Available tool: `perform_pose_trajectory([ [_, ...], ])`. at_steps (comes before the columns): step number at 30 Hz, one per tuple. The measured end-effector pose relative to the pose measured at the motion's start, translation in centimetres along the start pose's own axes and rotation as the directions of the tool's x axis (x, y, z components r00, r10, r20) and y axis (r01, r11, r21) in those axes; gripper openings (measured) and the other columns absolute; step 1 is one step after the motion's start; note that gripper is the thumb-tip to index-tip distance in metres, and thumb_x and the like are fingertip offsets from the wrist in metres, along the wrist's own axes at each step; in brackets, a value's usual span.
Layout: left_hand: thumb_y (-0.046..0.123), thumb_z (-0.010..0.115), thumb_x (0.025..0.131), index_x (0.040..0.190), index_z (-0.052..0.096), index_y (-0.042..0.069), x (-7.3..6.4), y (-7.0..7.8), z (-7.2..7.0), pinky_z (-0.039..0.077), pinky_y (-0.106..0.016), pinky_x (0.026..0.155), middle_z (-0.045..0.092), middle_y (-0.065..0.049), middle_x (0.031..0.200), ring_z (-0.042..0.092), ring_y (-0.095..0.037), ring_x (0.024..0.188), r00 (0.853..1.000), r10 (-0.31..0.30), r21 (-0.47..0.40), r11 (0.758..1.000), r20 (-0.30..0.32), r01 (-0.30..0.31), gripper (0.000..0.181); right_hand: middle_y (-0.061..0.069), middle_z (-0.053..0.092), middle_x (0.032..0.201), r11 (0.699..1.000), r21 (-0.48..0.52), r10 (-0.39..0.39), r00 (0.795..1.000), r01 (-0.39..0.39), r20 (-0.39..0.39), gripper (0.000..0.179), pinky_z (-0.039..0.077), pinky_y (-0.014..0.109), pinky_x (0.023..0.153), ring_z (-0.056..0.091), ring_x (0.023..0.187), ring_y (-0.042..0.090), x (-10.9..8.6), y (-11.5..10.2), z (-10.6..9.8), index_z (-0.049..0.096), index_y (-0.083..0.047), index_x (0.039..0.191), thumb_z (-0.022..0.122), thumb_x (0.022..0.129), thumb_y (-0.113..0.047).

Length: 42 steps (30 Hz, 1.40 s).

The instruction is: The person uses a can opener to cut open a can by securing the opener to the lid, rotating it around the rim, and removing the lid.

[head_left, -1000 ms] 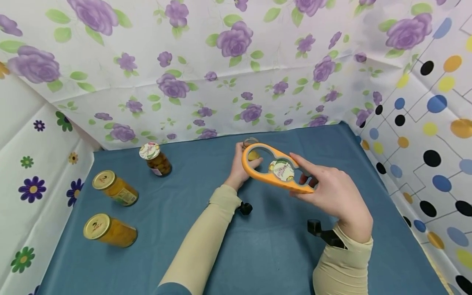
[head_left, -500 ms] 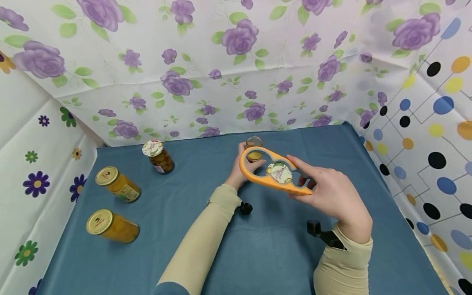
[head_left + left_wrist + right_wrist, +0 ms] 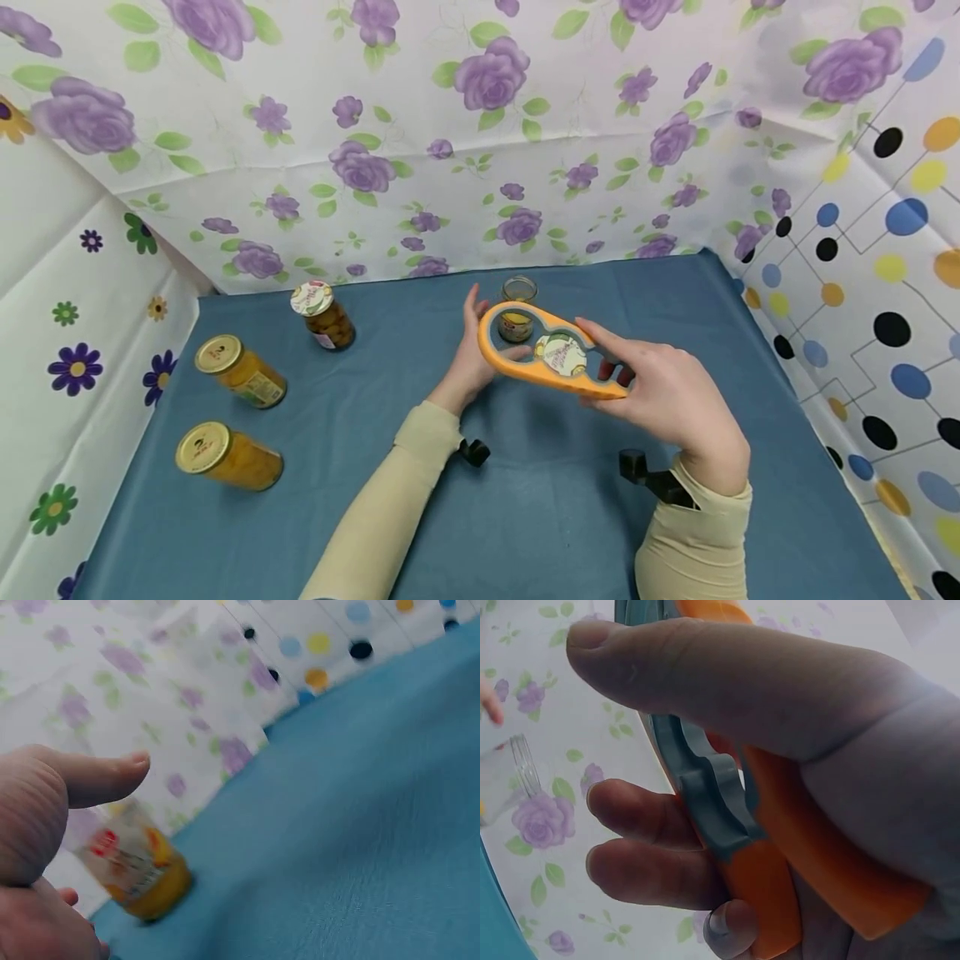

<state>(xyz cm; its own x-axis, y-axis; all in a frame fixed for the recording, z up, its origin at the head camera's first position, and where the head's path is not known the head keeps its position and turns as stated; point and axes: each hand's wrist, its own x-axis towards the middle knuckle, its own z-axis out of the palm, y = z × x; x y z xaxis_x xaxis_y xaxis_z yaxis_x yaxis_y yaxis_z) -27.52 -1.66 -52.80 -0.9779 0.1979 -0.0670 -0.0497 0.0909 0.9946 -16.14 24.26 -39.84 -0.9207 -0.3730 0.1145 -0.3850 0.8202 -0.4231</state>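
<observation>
My right hand [image 3: 678,392] grips an orange and grey jar opener [image 3: 551,379] by its end. A round lid [image 3: 564,356] with a printed pattern sits in the opener's middle ring. Behind the opener's far end stands a lidless glass jar [image 3: 520,289] with yellow contents low inside. The left wrist view shows this jar [image 3: 142,866] upright, with a label on its side. Just left of the jar, my left hand [image 3: 471,360] has its fingers extended and holds nothing; the opener partly covers its thumb. In the right wrist view the opener [image 3: 765,892] lies between thumb and fingers.
At the left stand a dark-filled jar [image 3: 330,327] with a patterned lid and two yellow-filled jars [image 3: 258,385] with gold lids. Blue cloth [image 3: 540,508] covers the table. Floral sheeting [image 3: 420,192] hangs behind, and dotted sheeting [image 3: 862,333] lines the right side.
My left hand has let go of the lidless jar and drawn back to the left, fingers straightened. The right hand has shifted slightly left with the opener and lid.
</observation>
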Motion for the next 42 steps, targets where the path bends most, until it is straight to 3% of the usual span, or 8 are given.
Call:
perform_pose_trajectory([
  [6,0.017,0.077,0.101,0.171,0.007,0.027,-4.3,1.9,-2.4,0.026,-0.053,0.126,0.020,-0.008,0.175,0.019,-0.031,0.161,0.991,0.076,-0.172,0.981,-0.110,-0.094,0.099,-0.015,0.065,0.088,0.999,-0.023,-0.049,0.999,0.049,0.001,0.094,0.045,0.031,0.058,0.052,0.066,0.006,0.4,-0.7,0.6,0.045,-0.037,0.164,0.094,0.084,-0.038],
  [11,0.005,0.057,0.110,0.167,0.015,0.016,-7.0,3.5,-3.4,0.037,-0.046,0.120,0.032,-0.014,0.166,0.034,-0.030,0.153,0.993,0.091,-0.377,0.919,-0.079,-0.115,0.072,-0.016,0.065,0.088,0.995,-0.037,-0.088,0.996,0.088,-0.005,0.096,0.045,0.031,0.059,0.052,0.066,0.006,0.7,-1.2,1.1,0.046,-0.037,0.163,0.096,0.082,-0.040],
  [15,0.009,0.049,0.113,0.164,0.020,0.013,-8.4,4.7,-3.6,0.042,-0.040,0.110,0.039,-0.016,0.160,0.045,-0.029,0.144,0.998,0.064,-0.532,0.845,-0.011,-0.060,0.059,-0.016,0.064,0.088,0.992,-0.038,-0.119,0.993,0.119,-0.014,0.096,0.046,0.030,0.059,0.052,0.067,0.004,0.8,-1.5,1.3,0.047,-0.037,0.163,0.096,0.081,-0.041],
  [20,0.016,0.050,0.114,0.155,0.034,0.015,-9.5,5.5,-3.1,0.042,-0.041,0.106,0.046,-0.015,0.155,0.048,-0.030,0.139,0.995,0.024,-0.633,0.773,0.100,0.045,0.044,-0.017,0.064,0.088,0.988,-0.030,-0.155,0.988,0.155,-0.025,0.097,0.047,0.029,0.060,0.053,0.069,0.002,0.8,-1.8,1.5,0.047,-0.036,0.163,0.096,0.081,-0.040],
  [24,0.019,0.051,0.111,0.151,0.040,0.013,-9.9,5.6,-2.3,0.041,-0.042,0.109,0.052,-0.013,0.148,0.049,-0.030,0.138,0.981,0.004,-0.655,0.745,0.194,0.126,0.042,-0.017,0.065,0.088,0.985,-0.037,-0.173,0.984,0.171,-0.037,0.096,0.048,0.029,0.061,0.056,0.071,0.001,0.7,-1.9,1.4,0.048,-0.034,0.163,0.097,0.080,-0.040],
  [31,0.025,0.052,0.108,0.149,0.037,0.012,-10.3,5.6,-1.0,0.044,-0.030,0.105,0.053,-0.007,0.143,0.056,-0.017,0.126,0.939,0.003,-0.710,0.655,0.344,0.258,0.046,-0.017,0.065,0.089,0.982,-0.032,-0.190,0.981,0.189,-0.050,0.097,0.048,0.029,0.061,0.057,0.071,0.002,0.7,-1.8,1.4,0.047,-0.035,0.163,0.097,0.080,-0.039],
  [36,0.032,0.056,0.107,0.145,0.037,0.014,-10.6,5.6,-0.7,0.044,-0.032,0.104,0.056,-0.004,0.136,0.057,-0.016,0.122,0.915,0.025,-0.708,0.642,0.402,0.294,0.046,-0.017,0.065,0.089,0.978,-0.026,-0.207,0.976,0.206,-0.062,0.094,0.047,0.028,0.061,0.055,0.070,-0.001,0.7,-1.8,1.5,0.048,-0.036,0.163,0.096,0.082,-0.041],
  [42,0.036,0.058,0.109,0.143,0.043,0.013,-10.7,5.8,-0.5,0.044,-0.033,0.101,0.055,-0.003,0.135,0.058,-0.017,0.115,0.884,0.075,-0.692,0.655,0.461,0.305,0.044,-0.017,0.064,0.088,0.974,-0.016,-0.228,0.971,0.227,-0.074,0.091,0.047,0.029,0.060,0.055,0.069,0.000,0.8,-1.9,1.7,0.050,-0.035,0.162,0.094,0.083,-0.045],
])
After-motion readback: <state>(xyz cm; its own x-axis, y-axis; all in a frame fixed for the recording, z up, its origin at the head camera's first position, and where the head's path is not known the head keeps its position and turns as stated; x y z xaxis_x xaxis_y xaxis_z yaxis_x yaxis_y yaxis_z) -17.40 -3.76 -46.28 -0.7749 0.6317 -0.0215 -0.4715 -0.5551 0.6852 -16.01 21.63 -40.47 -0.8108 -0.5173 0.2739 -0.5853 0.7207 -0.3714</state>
